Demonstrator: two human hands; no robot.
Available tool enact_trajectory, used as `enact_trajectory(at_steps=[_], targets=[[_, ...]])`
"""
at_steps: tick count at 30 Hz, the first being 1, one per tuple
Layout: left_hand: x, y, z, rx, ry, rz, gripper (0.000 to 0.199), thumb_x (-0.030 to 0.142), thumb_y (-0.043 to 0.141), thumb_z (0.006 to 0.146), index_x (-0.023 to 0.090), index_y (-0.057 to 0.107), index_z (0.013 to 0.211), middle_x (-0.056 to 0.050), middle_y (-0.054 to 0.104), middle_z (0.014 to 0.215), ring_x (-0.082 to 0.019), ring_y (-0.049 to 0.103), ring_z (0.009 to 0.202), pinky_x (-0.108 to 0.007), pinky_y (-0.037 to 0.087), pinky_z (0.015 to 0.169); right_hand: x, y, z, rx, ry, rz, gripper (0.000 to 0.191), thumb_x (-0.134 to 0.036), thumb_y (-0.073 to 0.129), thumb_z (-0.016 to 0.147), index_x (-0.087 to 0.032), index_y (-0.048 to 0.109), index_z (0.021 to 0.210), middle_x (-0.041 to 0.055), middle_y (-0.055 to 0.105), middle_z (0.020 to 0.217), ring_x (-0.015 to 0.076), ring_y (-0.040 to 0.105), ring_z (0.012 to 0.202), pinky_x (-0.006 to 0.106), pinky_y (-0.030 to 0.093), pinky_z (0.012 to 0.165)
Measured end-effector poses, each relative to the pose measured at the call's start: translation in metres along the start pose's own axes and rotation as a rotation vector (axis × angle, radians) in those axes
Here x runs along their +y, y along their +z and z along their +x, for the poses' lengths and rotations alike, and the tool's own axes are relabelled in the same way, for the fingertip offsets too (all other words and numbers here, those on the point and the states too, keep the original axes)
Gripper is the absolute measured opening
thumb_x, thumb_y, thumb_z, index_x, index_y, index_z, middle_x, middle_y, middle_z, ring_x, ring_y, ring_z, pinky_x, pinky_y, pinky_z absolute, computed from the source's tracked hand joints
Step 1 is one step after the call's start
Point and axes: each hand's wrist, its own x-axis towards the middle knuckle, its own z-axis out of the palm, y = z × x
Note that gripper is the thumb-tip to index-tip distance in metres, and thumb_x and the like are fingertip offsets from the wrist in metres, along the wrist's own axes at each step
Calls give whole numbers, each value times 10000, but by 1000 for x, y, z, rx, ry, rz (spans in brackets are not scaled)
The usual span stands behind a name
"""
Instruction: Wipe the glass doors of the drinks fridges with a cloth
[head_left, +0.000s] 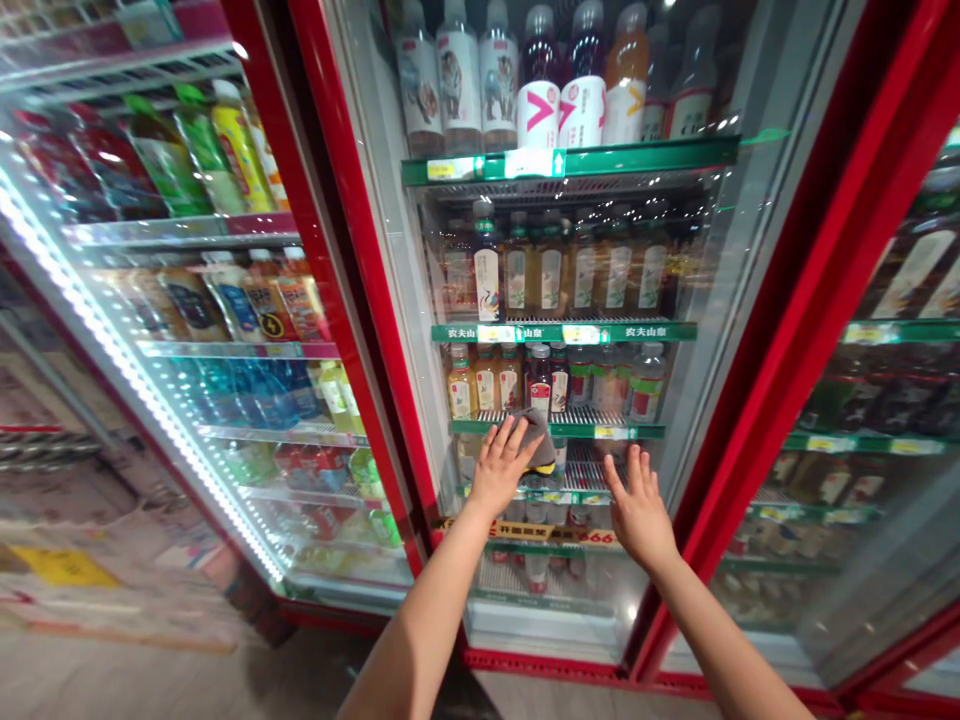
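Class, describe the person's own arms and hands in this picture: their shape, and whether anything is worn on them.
The left hand and right hand are both ungloved, with slim fingers. The left forearm and right forearm narrow toward the wrists. No sleeve, watch or bracelet shows on either, nor any visible markings.

the cloth [541,452] lies under the left hand [501,465], before bottles [539,378] on shelves [652,153].
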Motion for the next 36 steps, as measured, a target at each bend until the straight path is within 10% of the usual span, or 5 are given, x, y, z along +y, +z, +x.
enact_trajectory(at_steps=[5,12,18,25,36], targets=[[-6,-10,-16,59,-438,45,811,143,636,883,221,257,1596,-172,60,1698,-375,58,1554,-592,342,1197,0,2,-2,-4,-8,1,1088,-10,541,837,-327,-187,1581,153,-281,1632,479,16,1517,669,427,1077],[-15,-5,-21,-56,-170,8,773,127,657,870,382,367,1539,-52,256,1678,-296,186,1550,-523,310,1232,-9,-13,1,-13,2,-12,1073,-68,555,869,-339,-213,1568,147,-292,1620,494,73,1511,717,405,1063],[-28,-15,-36,107,-679,79,886,198,622,901,166,103,1619,-250,-34,1678,-418,26,1541,-640,319,1181,-49,-21,18,6,-135,96,1049,-10,498,851,-337,-177,1583,92,-185,1667,385,79,1540,624,386,1145],[-30,-9,-46,58,-653,80,863,248,650,891,163,176,1607,-252,20,1681,-422,7,1540,-653,297,1177,-67,-9,24,5,-163,134,1098,38,501,805,-337,-177,1585,107,-289,1632,424,38,1526,598,428,1127],[-44,-4,-51,219,-1014,-63,891,140,522,898,102,-9,1612,-319,22,1658,-421,76,1537,-606,362,1153,-50,-6,20,-39,-204,129,1071,31,490,834,-361,-168,1583,75,-237,1664,400,79,1536,532,445,1136]])
